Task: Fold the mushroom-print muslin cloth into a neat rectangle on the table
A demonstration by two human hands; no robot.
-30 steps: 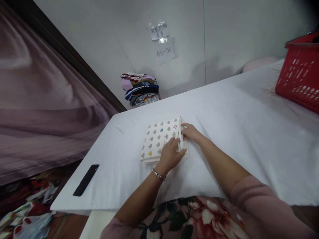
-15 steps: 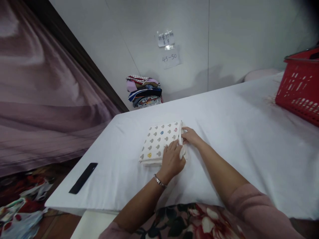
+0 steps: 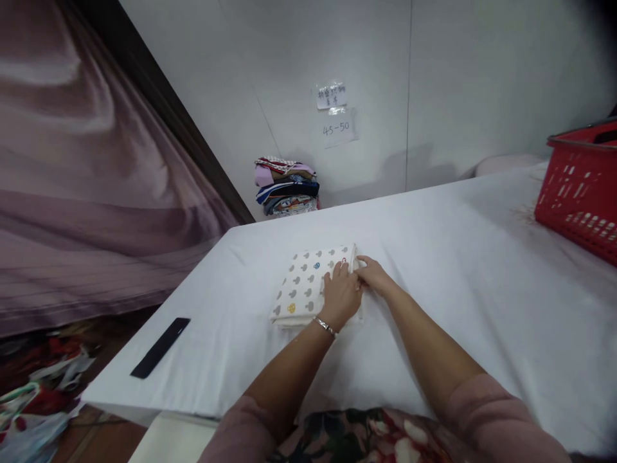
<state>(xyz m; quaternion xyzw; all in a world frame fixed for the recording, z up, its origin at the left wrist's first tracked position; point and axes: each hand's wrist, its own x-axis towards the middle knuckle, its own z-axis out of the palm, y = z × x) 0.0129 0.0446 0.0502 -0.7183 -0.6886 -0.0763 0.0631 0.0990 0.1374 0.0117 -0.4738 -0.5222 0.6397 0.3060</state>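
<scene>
Left hand (image 3: 342, 294) lies flat and covers the near right corner of the folded cloth (image 3: 303, 289). Right hand (image 3: 373, 275) fingertips are partly hidden behind it, so can't tell if they pinch the cloth edge. Red basket (image 3: 578, 193) cut off by right frame edge. Upper wall note (image 3: 331, 95) too small to read. Black flat item (image 3: 160, 347), near left on table (image 3: 457, 257), is unidentifiable.

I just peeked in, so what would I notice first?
The folded cloth with little grey prints in the middle of the white table, the left hand flat on it and the right hand at its right edge. A red basket sits at the far right; a pile of folded clothes stands by the back wall.
</scene>
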